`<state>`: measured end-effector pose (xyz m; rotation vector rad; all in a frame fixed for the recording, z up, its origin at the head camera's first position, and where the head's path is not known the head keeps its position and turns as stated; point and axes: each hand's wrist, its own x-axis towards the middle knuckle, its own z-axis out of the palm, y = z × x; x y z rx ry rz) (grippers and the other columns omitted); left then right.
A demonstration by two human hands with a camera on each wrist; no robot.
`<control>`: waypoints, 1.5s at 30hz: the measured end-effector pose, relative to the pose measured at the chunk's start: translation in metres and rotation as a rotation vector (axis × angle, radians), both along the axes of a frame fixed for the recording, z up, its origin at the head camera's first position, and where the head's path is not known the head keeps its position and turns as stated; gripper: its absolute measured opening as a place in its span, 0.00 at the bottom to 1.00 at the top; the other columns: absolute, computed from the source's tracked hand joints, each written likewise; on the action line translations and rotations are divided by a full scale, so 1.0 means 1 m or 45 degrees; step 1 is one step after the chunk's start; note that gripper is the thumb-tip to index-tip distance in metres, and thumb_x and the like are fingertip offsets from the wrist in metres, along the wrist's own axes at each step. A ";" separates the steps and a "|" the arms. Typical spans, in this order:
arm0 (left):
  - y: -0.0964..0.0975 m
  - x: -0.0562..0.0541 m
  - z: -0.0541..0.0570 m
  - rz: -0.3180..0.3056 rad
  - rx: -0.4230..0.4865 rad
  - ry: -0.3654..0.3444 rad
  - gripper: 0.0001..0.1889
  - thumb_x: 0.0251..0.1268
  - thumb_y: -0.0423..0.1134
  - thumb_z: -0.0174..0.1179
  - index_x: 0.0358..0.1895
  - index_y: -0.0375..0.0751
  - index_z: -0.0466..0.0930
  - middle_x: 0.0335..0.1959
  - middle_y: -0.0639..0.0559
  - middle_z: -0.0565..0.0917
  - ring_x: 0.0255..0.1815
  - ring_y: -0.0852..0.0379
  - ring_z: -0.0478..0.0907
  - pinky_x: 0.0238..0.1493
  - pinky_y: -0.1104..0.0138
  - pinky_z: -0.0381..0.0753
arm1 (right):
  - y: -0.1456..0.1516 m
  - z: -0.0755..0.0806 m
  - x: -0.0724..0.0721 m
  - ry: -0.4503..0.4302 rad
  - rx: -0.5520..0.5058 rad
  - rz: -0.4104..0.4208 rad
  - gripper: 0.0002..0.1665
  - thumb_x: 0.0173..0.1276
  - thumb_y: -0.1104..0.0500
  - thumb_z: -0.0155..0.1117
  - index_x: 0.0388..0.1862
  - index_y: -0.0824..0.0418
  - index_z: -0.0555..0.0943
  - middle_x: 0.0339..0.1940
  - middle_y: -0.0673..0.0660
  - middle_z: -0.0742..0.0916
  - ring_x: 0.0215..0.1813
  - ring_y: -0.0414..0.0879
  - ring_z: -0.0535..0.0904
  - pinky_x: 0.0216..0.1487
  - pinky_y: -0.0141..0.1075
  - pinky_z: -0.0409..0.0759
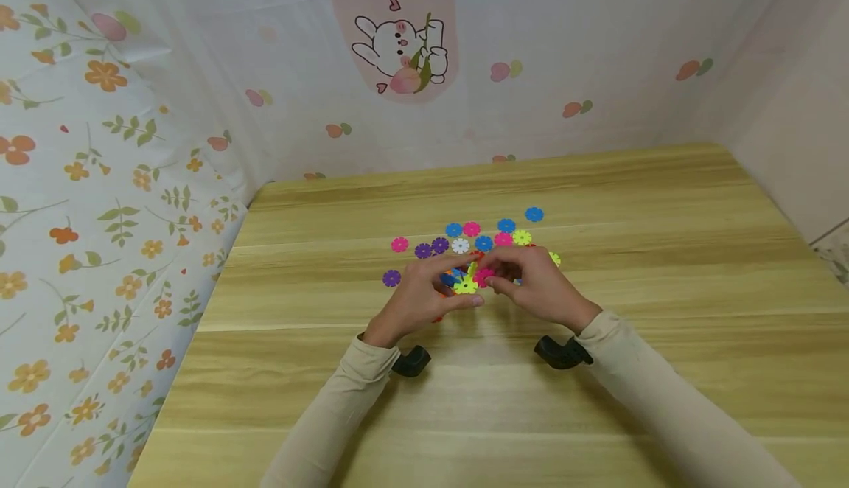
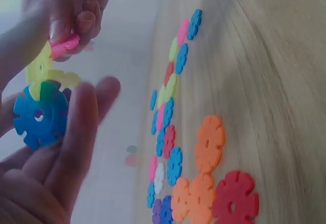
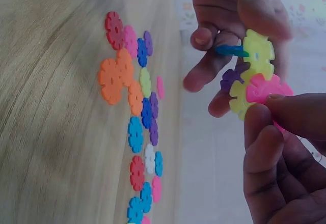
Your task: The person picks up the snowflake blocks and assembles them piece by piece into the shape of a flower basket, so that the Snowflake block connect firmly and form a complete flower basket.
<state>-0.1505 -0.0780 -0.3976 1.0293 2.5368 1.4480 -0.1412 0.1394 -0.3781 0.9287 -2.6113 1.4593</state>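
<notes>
Both hands work together over the table on a small cluster of notched plastic snowflake discs. My left hand (image 1: 419,298) holds the cluster, its thumb and fingers around it. Joined in it are yellow discs (image 3: 259,53), a blue disc (image 2: 51,117) and a purple disc (image 3: 231,80). From the other side, my right hand (image 1: 539,287) pinches a pink snowflake disc (image 3: 261,87) between thumb and forefinger. That pink disc overlaps the lower yellow disc in the right wrist view. Fingers hide part of the cluster in the head view.
Loose snowflake discs lie on the wooden table (image 1: 298,370) beyond and below the hands: several blue discs (image 1: 533,214), purple discs (image 1: 392,278), a white disc (image 1: 460,245), orange discs (image 2: 210,142) and red discs (image 2: 236,198). A printed curtain (image 1: 278,53) hangs behind the table.
</notes>
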 end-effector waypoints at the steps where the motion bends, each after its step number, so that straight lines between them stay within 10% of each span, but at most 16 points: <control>1: -0.001 0.000 0.001 -0.008 0.004 -0.013 0.30 0.53 0.46 0.68 0.63 0.55 0.72 0.59 0.62 0.74 0.39 0.62 0.80 0.29 0.71 0.79 | 0.000 0.000 0.000 0.020 0.002 -0.012 0.11 0.59 0.70 0.65 0.38 0.56 0.81 0.28 0.48 0.83 0.27 0.40 0.76 0.27 0.34 0.78; 6: -0.003 0.000 0.003 -0.061 0.014 -0.027 0.31 0.55 0.39 0.66 0.65 0.53 0.69 0.60 0.59 0.73 0.23 0.57 0.81 0.24 0.70 0.78 | 0.001 0.002 0.002 0.075 -0.017 -0.050 0.11 0.59 0.69 0.66 0.38 0.56 0.82 0.27 0.44 0.82 0.26 0.38 0.76 0.28 0.33 0.79; 13: 0.000 -0.002 0.007 -0.105 0.090 -0.035 0.31 0.54 0.35 0.67 0.64 0.49 0.71 0.62 0.58 0.71 0.49 0.60 0.78 0.39 0.71 0.79 | 0.001 0.003 0.005 0.101 -0.094 -0.084 0.09 0.59 0.66 0.67 0.36 0.54 0.84 0.27 0.45 0.83 0.26 0.40 0.77 0.29 0.34 0.79; 23: 0.008 0.010 0.031 -0.102 0.131 0.008 0.30 0.50 0.27 0.67 0.61 0.33 0.72 0.59 0.43 0.74 0.53 0.50 0.77 0.38 0.68 0.80 | 0.003 0.007 0.007 0.159 -0.108 -0.084 0.09 0.57 0.68 0.68 0.34 0.55 0.84 0.27 0.45 0.84 0.24 0.39 0.77 0.27 0.33 0.79; 36: 0.010 0.006 0.014 -0.030 0.057 -0.050 0.28 0.53 0.42 0.67 0.61 0.49 0.74 0.59 0.54 0.75 0.32 0.65 0.81 0.34 0.71 0.80 | 0.003 0.004 0.011 0.076 -0.190 -0.101 0.09 0.59 0.70 0.65 0.34 0.57 0.84 0.27 0.50 0.84 0.22 0.43 0.76 0.23 0.35 0.77; 45: 0.004 0.004 0.023 -0.140 0.027 -0.061 0.32 0.51 0.39 0.69 0.63 0.52 0.71 0.59 0.58 0.74 0.50 0.61 0.76 0.39 0.69 0.79 | 0.003 0.010 0.011 0.094 -0.138 -0.038 0.11 0.55 0.73 0.68 0.34 0.60 0.84 0.30 0.52 0.85 0.26 0.43 0.79 0.30 0.36 0.81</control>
